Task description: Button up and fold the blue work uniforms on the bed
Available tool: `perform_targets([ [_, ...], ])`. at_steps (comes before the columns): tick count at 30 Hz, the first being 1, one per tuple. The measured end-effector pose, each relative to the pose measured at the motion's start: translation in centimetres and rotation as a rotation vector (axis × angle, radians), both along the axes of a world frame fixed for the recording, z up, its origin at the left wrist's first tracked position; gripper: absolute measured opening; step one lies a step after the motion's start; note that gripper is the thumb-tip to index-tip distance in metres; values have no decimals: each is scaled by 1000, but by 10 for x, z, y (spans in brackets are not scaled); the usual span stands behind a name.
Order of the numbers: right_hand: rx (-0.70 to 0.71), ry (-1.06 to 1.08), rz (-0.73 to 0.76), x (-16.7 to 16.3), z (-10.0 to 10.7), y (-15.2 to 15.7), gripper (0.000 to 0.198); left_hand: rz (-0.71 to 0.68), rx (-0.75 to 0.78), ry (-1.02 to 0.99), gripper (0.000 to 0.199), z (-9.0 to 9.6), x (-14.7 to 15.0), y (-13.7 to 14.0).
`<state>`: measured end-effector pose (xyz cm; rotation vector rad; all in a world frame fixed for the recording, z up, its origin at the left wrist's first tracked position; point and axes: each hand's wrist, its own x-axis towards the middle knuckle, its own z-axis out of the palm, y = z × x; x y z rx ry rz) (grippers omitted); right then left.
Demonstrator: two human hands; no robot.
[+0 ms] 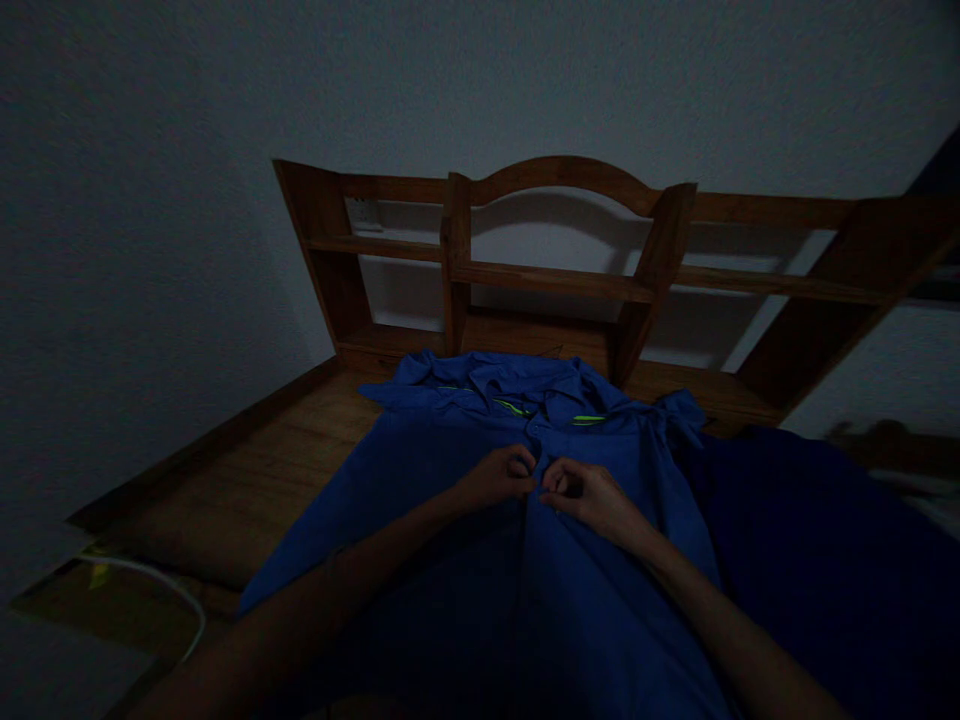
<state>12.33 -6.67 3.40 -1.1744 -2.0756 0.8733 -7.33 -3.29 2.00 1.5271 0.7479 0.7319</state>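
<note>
A blue button-front shirt point(450, 470) with bright yellow-green trim near the chest lies spread on the wooden desk, its collar end toward the shelf. My left hand point(504, 474) pinches the left side of the front opening, fingers curled. Just across the opening, my right hand point(585, 492) grips the other edge, thumb and forefinger together. The two hands almost meet at the placket, below the chest trim. Any button between the fingertips is too dark and small to make out.
A wooden shelf unit point(555, 282) stands at the back of the desk point(255, 470) against the wall. Dark blue cloth point(817, 540) lies at the right. A white cable point(161, 575) curves at the lower left. A wall socket point(364, 212) shows behind the left shelf.
</note>
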Motion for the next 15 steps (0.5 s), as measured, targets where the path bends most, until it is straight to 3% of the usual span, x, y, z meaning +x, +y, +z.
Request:
perform_targets([
  [15, 35, -21, 14, 1, 0, -2, 15, -23, 7, -33, 37, -6, 0, 4],
])
